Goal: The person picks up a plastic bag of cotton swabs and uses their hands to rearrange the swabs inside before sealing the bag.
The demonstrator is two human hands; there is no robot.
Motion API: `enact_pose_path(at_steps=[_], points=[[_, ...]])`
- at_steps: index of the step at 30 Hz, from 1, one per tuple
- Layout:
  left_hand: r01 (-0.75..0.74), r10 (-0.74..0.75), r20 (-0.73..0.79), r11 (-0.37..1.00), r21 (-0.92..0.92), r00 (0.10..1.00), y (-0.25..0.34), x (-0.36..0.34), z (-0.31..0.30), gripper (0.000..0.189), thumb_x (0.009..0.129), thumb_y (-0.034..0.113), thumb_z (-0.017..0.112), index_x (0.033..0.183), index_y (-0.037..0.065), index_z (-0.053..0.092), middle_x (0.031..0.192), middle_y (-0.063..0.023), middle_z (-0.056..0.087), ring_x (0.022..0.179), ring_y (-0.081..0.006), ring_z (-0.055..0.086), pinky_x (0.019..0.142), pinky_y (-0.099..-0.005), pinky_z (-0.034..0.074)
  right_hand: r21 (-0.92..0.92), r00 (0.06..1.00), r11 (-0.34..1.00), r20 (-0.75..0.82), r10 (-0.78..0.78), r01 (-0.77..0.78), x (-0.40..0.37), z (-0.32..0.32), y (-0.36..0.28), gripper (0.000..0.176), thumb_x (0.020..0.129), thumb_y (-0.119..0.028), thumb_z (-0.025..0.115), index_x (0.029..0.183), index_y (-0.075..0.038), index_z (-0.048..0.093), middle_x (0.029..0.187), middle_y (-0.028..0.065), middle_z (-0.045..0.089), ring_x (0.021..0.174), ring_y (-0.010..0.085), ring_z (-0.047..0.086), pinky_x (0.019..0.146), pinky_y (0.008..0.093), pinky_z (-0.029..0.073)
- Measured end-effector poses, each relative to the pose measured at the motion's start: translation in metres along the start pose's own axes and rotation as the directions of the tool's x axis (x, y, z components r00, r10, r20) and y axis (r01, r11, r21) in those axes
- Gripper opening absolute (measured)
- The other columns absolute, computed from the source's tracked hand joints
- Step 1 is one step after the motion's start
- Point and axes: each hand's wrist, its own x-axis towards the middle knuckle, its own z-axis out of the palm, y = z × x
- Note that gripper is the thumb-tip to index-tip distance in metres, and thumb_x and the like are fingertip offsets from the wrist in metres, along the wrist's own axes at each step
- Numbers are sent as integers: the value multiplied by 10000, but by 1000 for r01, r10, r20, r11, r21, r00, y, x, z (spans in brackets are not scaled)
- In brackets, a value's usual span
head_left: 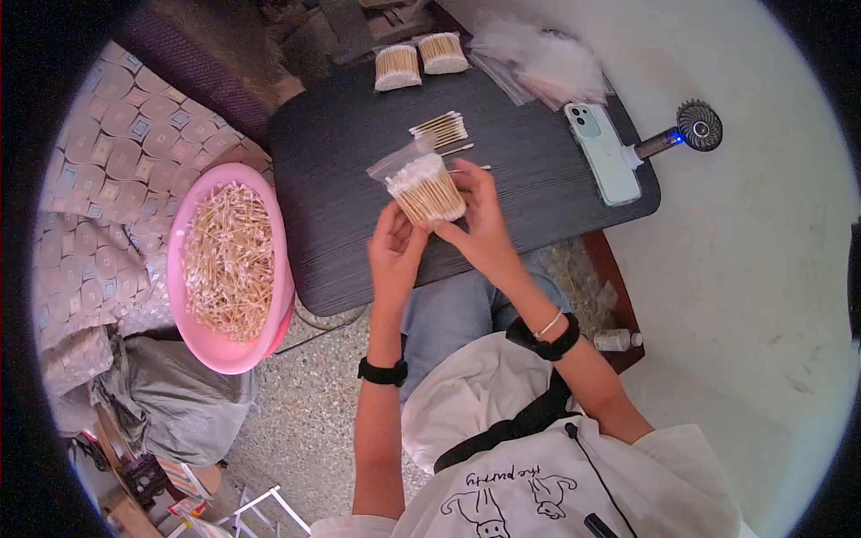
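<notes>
You had the bag of cotton swabs (pixel 426 194) between your left grip (pixel 395 240) and right grip (pixel 482 215), both closed on it over the worktop (pixel 330 184), its plastic flap (pixel 393 163) angled out beyond the left grip. Light, even pressure from both sides probably suited it best, sparing the sticks; loose swabs (pixel 439 131) lay beyond the right grip.

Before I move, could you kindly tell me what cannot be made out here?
In the head view:
Swab pack: underside, hidden by the pack itself and the fingers.
Phone: screen side, hidden by its own body.
Pink basin: bottom, hidden under heaped swabs.
Clear bags: exact count, lost in their overlap.
Bottle: any lettering, too small.
</notes>
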Motion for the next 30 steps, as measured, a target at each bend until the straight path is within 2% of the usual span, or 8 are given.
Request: enact_pose_path(at_steps=[4, 7, 11, 13, 16, 20, 23, 30], points=[[-40, 47, -54, 991, 128, 997, -6, -1, -7, 444, 881, 22, 513, 1314, -23, 424, 1186, -114, 549, 1091, -161, 531, 946, -294, 409, -313, 980, 930, 11, -198, 192, 9, -15, -27, 685, 725, -55, 686, 1334, -65, 374, 1283, 111, 420, 1036, 189, 494, 872, 316, 421], [-247, 212, 128, 869, 429, 969, 8, 2, -7, 468, 869, 29, 489, 1331, 1, 420, 1118, -88, 557, 1032, -158, 549, 915, -295, 426, -429, 963, 863, 137, -231, 268, 21, -22, -47, 393, 754, -78, 677, 1133, -63, 575, 1201, 97, 516, 990, 212, 518, 867, 329, 419], [-108, 105, 28, 971, 212, 994, 10, 0, 1, 414, 957, 222, 464, 1326, 50, 389, 1158, -115, 520, 983, -187, 572, 819, -285, 475, -661, 926, 659, 165, -340, 359, 23, -30, -53, 207, 783, -92, 690, 976, -26, 656, 1033, 58, 623, 942, 156, 553, 826, 299, 436], [-47, 46, -38, 999, -25, 998, 5, 2, 3, 386, 970, 257, 451, 1293, 55, 394, 1113, -110, 518, 893, -186, 588, 738, -274, 498, -568, 967, 783, 114, -228, 251, 22, -34, -50, 181, 799, -116, 676, 959, -39, 642, 946, 57, 627, 868, 172, 566, 796, 300, 448], [-12, 12, -6, 999, -48, 1000, 12, 0, 4, 335, 982, 279, 426, 1230, 55, 402, 1047, -98, 528, 754, -154, 566, 611, -248, 483, -205, 997, 978, 64, 44, -30, 19, -32, -41, 153, 845, -118, 635, 965, -25, 629, 841, 38, 625, 779, 144, 568, 746, 274, 455], [-10, 10, -4, 1000, -9, 1000, 11, 1, 2, 301, 989, 283, 411, 1179, 52, 445, 929, -57, 548, 666, -89, 515, 526, -215, 429, 82, 941, 944, 141, 307, -320, 20, -37, -44, 194, 900, -100, 574, 1039, 31, 609, 806, 26, 617, 736, 86, 555, 682, 237, 450], [13, -12, -28, 999, 33, 1000, 12, 0, 3, 290, 989, 297, 411, 1138, 58, 484, 867, -24, 557, 632, -48, 489, 487, -190, 392, 151, 888, 893, 261, 379, -425, 21, -45, -44, 230, 892, -101, 585, 1071, 41, 612, 783, 35, 625, 673, 80, 556, 602, 220, 447], [-12, 19, -38, 985, 174, 999, 5, -1, 1, 273, 986, 305, 424, 1102, 78, 519, 838, 9, 550, 616, -14, 462, 475, -165, 363, -44, 909, 928, 185, 373, -371, 21, -40, -49, 171, 882, -111, 601, 973, 24, 652, 752, 40, 623, 589, 70, 540, 522, 193, 420]])
